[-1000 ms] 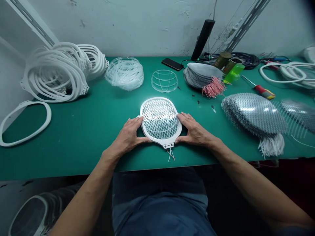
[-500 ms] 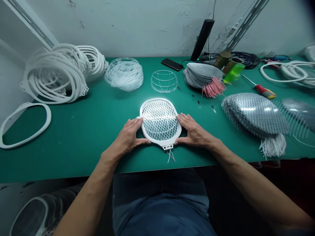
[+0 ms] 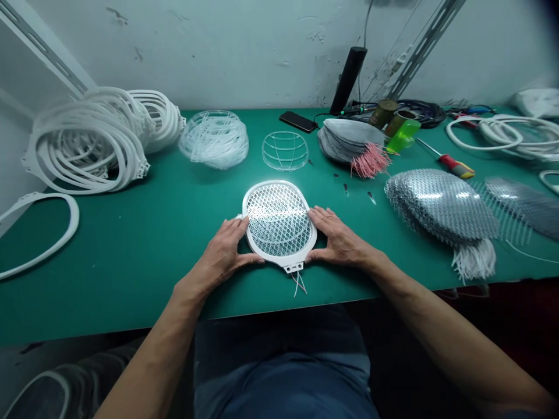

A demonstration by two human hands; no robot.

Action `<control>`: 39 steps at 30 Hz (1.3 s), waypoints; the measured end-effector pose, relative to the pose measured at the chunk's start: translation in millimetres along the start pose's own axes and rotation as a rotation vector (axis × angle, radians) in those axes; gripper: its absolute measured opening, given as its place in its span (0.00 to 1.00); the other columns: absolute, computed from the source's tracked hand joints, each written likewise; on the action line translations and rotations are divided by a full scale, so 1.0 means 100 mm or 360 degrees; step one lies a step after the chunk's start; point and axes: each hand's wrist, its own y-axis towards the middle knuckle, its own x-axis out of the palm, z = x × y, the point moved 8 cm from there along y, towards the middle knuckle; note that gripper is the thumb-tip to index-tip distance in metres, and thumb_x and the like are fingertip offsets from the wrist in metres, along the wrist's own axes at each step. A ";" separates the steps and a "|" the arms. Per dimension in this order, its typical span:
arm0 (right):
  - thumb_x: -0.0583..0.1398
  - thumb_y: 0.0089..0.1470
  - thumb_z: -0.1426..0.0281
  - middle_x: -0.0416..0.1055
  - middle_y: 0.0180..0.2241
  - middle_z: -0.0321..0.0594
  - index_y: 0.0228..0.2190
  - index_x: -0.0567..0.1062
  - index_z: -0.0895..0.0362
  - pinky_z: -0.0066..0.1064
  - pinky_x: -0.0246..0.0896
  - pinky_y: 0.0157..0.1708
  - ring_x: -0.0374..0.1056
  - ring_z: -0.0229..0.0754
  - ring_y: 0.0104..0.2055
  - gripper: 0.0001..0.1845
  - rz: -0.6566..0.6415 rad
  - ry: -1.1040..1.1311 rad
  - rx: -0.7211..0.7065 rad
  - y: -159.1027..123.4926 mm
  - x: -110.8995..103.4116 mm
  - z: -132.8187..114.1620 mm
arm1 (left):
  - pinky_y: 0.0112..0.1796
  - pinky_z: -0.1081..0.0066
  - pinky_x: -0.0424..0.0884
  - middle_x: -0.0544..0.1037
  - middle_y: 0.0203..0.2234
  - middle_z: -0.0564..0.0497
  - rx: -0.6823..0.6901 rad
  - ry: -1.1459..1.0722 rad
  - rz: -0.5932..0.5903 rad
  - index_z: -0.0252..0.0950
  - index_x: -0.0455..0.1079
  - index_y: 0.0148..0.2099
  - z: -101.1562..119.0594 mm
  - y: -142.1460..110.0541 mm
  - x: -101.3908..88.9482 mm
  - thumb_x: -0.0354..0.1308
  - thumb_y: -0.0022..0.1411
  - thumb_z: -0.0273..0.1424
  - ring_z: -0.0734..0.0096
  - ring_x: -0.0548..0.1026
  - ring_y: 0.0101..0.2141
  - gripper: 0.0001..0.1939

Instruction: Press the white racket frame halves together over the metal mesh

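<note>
On the green table in front of me lies a mosquito swatter head (image 3: 279, 218), a white oval frame with metal mesh inside. Its short neck points toward me, and thin white and reddish wires trail out of it. My left hand (image 3: 226, 247) grips the left rim, fingers along the side and thumb near the lower edge. On the opposite rim my right hand (image 3: 338, 237) does the same, its thumb beside the neck. Beyond the head sits a single clear plastic grid (image 3: 285, 151).
Stacked white frames (image 3: 96, 145) and clear grids (image 3: 213, 139) stand at the back left; a loose frame (image 3: 72, 218) lies nearer. To the right are grey mesh sheets (image 3: 349, 137) with red wires, shiny mesh sheets (image 3: 441, 203), a screwdriver (image 3: 456, 166) and a phone (image 3: 298, 121).
The view has shifted a little, so everything sits slightly lower and further left. Both hands keep their hold on the swatter head's rim.
</note>
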 end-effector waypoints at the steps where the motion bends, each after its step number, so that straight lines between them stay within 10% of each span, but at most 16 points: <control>1: 0.68 0.47 0.39 0.52 0.71 0.63 0.71 0.52 0.63 0.62 0.37 0.72 0.43 0.66 0.74 0.65 -0.0002 0.0000 0.0000 0.00 0.00 0.00 | 0.68 0.41 0.54 0.64 0.68 0.33 -0.0008 0.0005 -0.0003 0.34 0.55 0.73 -0.01 0.00 0.01 0.68 0.54 0.57 0.40 0.59 0.69 0.54; 39: 0.57 0.52 0.33 0.41 0.73 0.60 0.73 0.45 0.62 0.60 0.33 0.73 0.35 0.62 0.76 0.65 -0.0229 -0.0078 0.0079 0.01 0.06 0.00 | 0.67 0.41 0.57 0.62 0.69 0.32 -0.0024 0.0002 0.0020 0.32 0.53 0.73 0.06 -0.06 0.02 0.66 0.59 0.54 0.39 0.55 0.70 0.51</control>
